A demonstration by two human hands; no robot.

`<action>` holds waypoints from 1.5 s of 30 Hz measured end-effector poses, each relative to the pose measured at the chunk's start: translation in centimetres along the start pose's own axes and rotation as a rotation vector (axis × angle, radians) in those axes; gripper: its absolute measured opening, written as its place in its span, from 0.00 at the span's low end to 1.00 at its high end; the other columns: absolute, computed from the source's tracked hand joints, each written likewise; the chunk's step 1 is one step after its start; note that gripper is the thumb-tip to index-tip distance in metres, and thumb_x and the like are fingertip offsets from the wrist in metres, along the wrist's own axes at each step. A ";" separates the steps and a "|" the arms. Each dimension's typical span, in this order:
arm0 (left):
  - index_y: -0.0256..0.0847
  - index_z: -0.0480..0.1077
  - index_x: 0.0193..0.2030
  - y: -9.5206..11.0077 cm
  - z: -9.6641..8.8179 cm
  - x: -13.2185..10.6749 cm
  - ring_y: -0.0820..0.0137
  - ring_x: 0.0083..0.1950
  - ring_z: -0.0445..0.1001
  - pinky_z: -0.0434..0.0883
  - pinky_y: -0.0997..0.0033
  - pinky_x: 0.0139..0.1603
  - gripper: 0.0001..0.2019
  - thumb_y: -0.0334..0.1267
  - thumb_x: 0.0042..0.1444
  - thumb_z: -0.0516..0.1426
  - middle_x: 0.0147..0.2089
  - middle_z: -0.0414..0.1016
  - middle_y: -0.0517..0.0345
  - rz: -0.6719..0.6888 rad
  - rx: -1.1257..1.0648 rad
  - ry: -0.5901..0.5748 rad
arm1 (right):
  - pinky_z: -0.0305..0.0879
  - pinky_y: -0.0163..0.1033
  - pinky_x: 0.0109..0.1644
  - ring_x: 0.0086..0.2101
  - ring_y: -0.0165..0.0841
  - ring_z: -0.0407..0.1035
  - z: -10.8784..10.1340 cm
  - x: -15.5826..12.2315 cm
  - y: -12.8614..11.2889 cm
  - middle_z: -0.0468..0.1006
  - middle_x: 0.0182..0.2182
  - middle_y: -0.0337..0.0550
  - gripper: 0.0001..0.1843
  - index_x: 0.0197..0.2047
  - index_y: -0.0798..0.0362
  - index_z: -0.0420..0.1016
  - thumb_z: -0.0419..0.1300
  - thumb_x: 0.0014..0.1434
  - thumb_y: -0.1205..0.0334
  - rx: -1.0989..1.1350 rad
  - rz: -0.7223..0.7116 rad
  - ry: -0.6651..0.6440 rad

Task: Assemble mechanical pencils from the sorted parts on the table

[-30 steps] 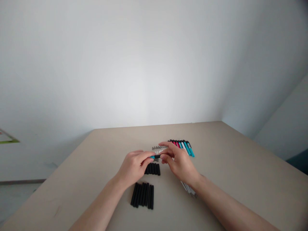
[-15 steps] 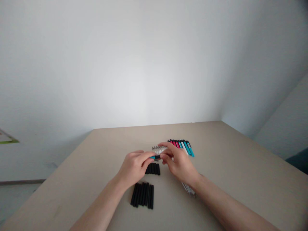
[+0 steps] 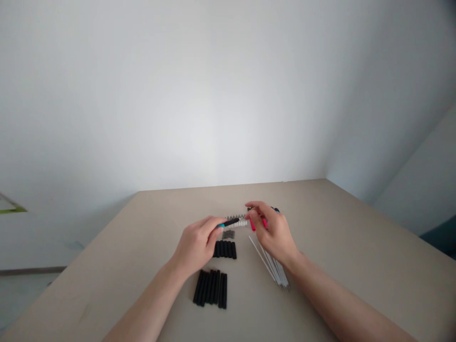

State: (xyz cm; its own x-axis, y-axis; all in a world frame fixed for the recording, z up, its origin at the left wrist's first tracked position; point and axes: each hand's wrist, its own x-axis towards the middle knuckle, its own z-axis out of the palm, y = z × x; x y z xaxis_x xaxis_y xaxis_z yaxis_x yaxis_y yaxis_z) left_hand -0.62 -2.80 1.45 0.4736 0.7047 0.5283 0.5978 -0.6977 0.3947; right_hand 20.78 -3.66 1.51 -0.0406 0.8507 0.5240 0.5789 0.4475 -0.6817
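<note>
While hands (image 3: 272, 232) partly hide pink barrels (image 3: 252, 224), short tubes (image 3: 225, 249) | white rods (image 3: 280, 274) nearby

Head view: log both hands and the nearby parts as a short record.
Left hand: pinching a blue-and-black pen piece
Right hand: fingertips at the pen piece's tip; contact unclear
Nearest the camera: long black tubes
Beyond them, in order: short black tubes, small grey pieces, white pieces, silver pieces
Beside right forearm: thin white rods
Partly behind right hand: pink barrels
</note>
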 end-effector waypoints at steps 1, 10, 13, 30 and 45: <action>0.42 0.69 0.48 -0.1 -0.1 0.1 0.71 0.37 0.74 0.69 0.74 0.37 0.11 0.34 0.64 0.49 0.40 0.77 0.56 -0.028 0.011 0.012 | 0.65 0.39 0.42 0.36 0.35 0.72 -0.1 0.2 0.5 0.79 0.33 0.44 0.13 0.46 0.54 0.71 0.49 0.62 0.64 -0.071 0.014 0.050; 0.42 0.71 0.42 -0.5 0.1 0.1 0.72 0.34 0.73 0.67 0.77 0.31 0.09 0.38 0.63 0.51 0.37 0.77 0.57 -0.123 0.029 0.000 | 0.60 0.41 0.51 0.42 0.38 0.67 0.8 0.6 2.5 0.79 0.38 0.44 0.13 0.39 0.54 0.77 0.55 0.53 0.72 -0.351 -0.004 -0.130; 0.42 0.71 0.42 -0.5 0.2 0.1 0.71 0.36 0.73 0.68 0.76 0.33 0.09 0.38 0.63 0.51 0.37 0.77 0.57 -0.130 0.026 -0.002 | 0.58 0.41 0.52 0.43 0.38 0.66 0.8 0.6 2.5 0.78 0.38 0.45 0.12 0.39 0.54 0.78 0.57 0.53 0.71 -0.391 0.009 -0.158; 0.42 0.72 0.41 -0.5 0.3 0.0 0.70 0.37 0.74 0.69 0.75 0.34 0.10 0.40 0.63 0.51 0.38 0.77 0.57 -0.163 0.007 -0.021 | 0.58 0.43 0.57 0.48 0.39 0.66 1.0 0.6 3.1 0.78 0.46 0.46 0.13 0.41 0.55 0.81 0.56 0.55 0.71 -0.412 0.016 -0.182; 0.43 0.72 0.40 0.0 0.1 0.2 0.71 0.35 0.73 0.67 0.77 0.30 0.08 0.37 0.62 0.51 0.37 0.77 0.58 -0.148 0.028 -0.048 | 0.60 0.44 0.55 0.47 0.39 0.67 1.1 0.6 3.5 0.79 0.44 0.44 0.15 0.39 0.52 0.81 0.54 0.57 0.71 -0.417 0.003 -0.216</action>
State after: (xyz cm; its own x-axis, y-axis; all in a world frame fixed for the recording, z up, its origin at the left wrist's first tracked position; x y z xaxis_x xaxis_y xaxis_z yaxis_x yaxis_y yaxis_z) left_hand -0.52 -2.67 1.48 0.4091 0.8054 0.4290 0.6810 -0.5824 0.4440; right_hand 21.88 -1.28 -1.13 -0.1815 0.9093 0.3744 0.8554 0.3338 -0.3961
